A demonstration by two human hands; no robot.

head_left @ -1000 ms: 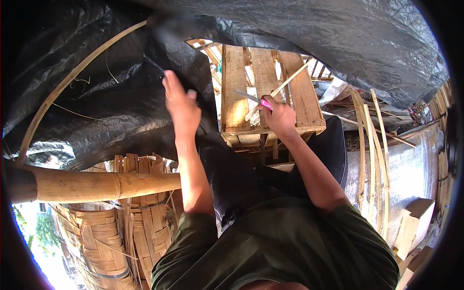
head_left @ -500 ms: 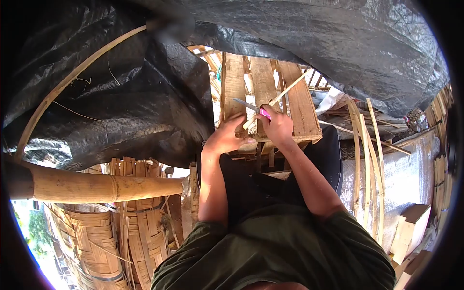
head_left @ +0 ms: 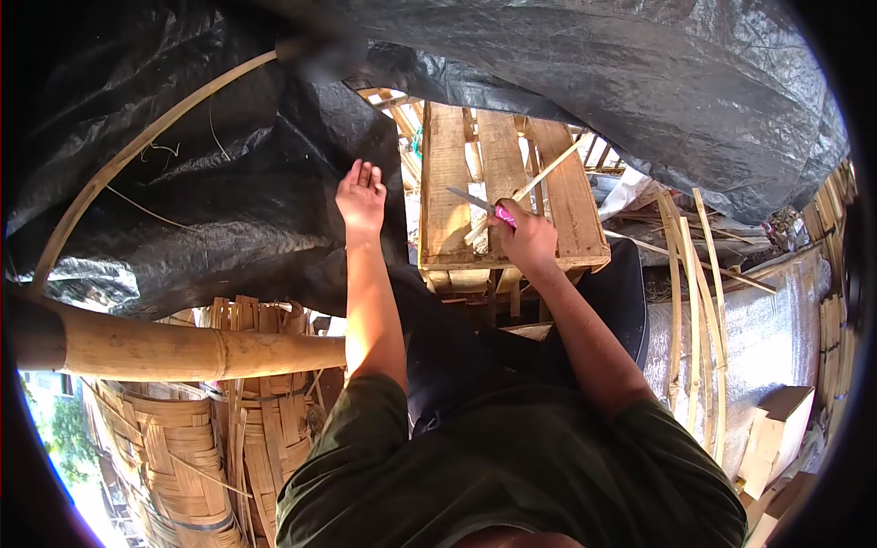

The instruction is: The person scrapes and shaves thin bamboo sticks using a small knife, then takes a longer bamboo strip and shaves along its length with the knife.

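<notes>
My right hand (head_left: pixel 530 242) is closed round the pink handle of a knife (head_left: pixel 470 197), whose grey blade points to the left. Beneath that hand a pale bamboo strip (head_left: pixel 551 167) lies slanted across a wooden slatted crate (head_left: pixel 448 137); whether the fingers also grip the strip I cannot tell. Off to the left of the crate, my left hand (head_left: pixel 363 199) is raised in front of the black plastic sheet. Its fingers are stretched upward, slightly bent, and nothing shows in them.
Black plastic sheeting (head_left: pixel 247 192) hangs at left and overhead. A thick bamboo pole (head_left: pixel 183 352) runs across the left side, above woven bamboo baskets (head_left: pixel 174 438). Several long bamboo strips (head_left: pixel 692 301) stand at right, near a cardboard box (head_left: pixel 776 434).
My left hand has left the near edge of the crate beside the strip and moved up and to the left. The right hand, knife and strip have barely shifted.
</notes>
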